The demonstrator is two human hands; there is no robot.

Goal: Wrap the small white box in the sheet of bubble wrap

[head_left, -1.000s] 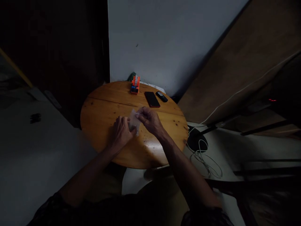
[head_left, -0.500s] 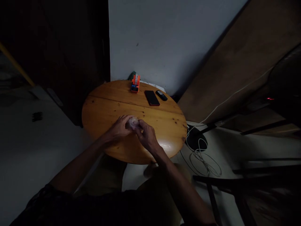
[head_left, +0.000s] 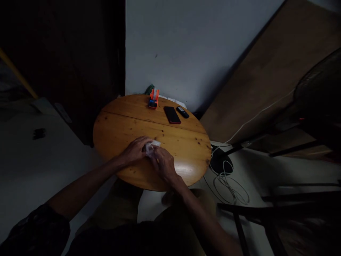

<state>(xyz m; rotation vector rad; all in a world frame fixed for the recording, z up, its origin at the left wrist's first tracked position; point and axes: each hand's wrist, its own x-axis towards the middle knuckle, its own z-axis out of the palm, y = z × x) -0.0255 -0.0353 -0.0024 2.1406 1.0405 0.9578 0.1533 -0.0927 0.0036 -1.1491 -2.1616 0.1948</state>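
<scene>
Over the near half of the round wooden table (head_left: 119, 124), both hands meet at a small whitish, see-through, crumpled plastic-like bundle (head_left: 150, 148). Its exact kind cannot be made out in the dim light. My left hand (head_left: 135, 149) curls around its left side. From the right, my right hand (head_left: 164, 161) grips it with bent fingers, hiding its lower right part. A pale flap of the bundle sticks up past the fingertips.
At the table's far side stand an orange tape dispenser (head_left: 153, 99), a dark smartphone (head_left: 172, 115) and a keypad phone (head_left: 183, 112). A white wall rises behind. Coiled white cable (head_left: 226, 181) lies on the floor at right, close to a dark chair (head_left: 250, 209).
The bundle has turned in my hands, and a pale flap now spreads to its upper right. My hands sit slightly lower in view, and the camera has tilted up a little.
</scene>
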